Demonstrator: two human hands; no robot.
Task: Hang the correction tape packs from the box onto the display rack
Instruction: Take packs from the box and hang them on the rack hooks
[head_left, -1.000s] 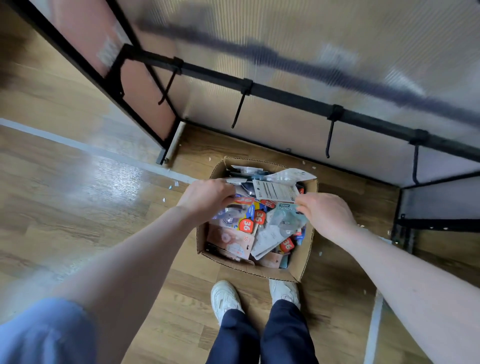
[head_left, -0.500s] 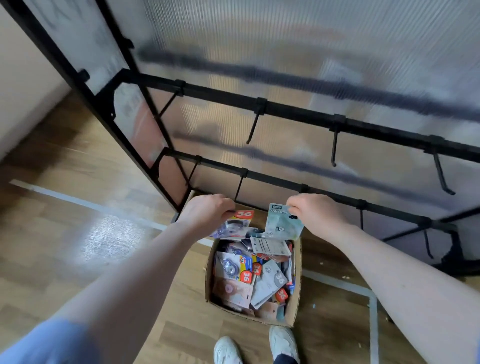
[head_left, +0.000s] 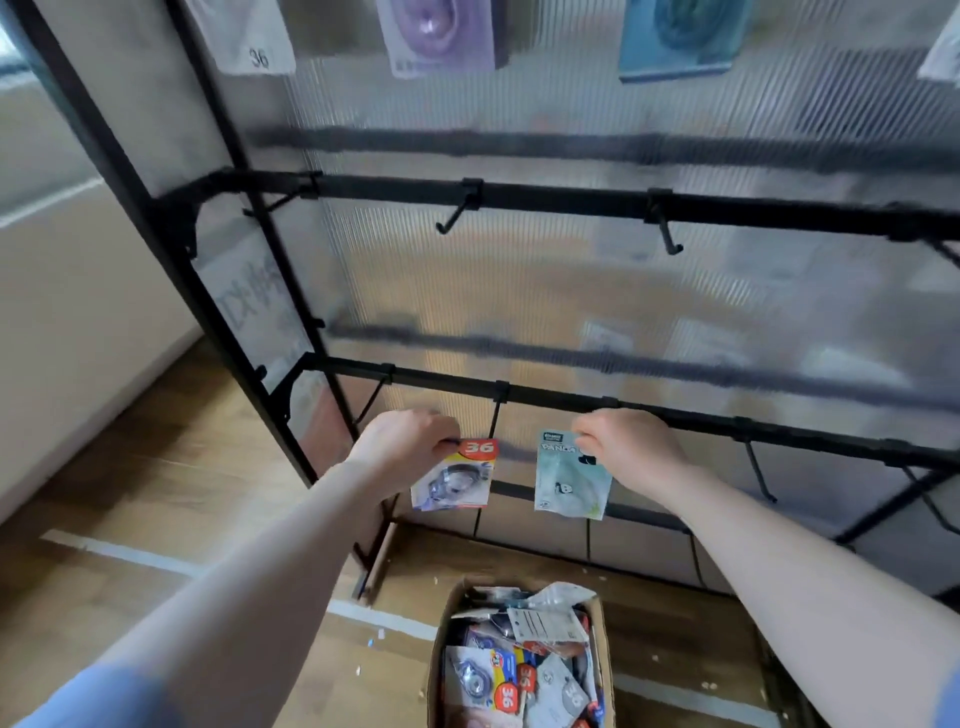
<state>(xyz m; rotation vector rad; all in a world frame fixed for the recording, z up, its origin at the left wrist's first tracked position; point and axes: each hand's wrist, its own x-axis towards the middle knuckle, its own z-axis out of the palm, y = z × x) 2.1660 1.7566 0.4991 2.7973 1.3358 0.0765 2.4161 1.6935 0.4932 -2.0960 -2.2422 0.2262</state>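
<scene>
**Two packs held up at the lower rail**

Two correction tape packs are in your hands, one each, both raised in front of the lower rail of the display rack.

1. Left hand: your fingers are curled and pinch the top edge of the red-topped pack, which is marked "36". The pack hangs below your grip, just left of the hook that drops from the lower rail.
2. Right hand: your fingers are curled over the top right corner of the pale green pack. The pack hangs below the lower rail, to the right of the same hook. Your knuckles sit at rail height; whether they touch the rail cannot be told.
3. Neither pack is on a hook.

The cardboard box stands on the wooden floor, below the lower rail and nearer to you, and is full of further packs lying in a loose heap.

Above the lower rail, the upper rail carries bare hooks. Higher still, hung packs show at the top edge of the view against the ribbed translucent panel.
</scene>
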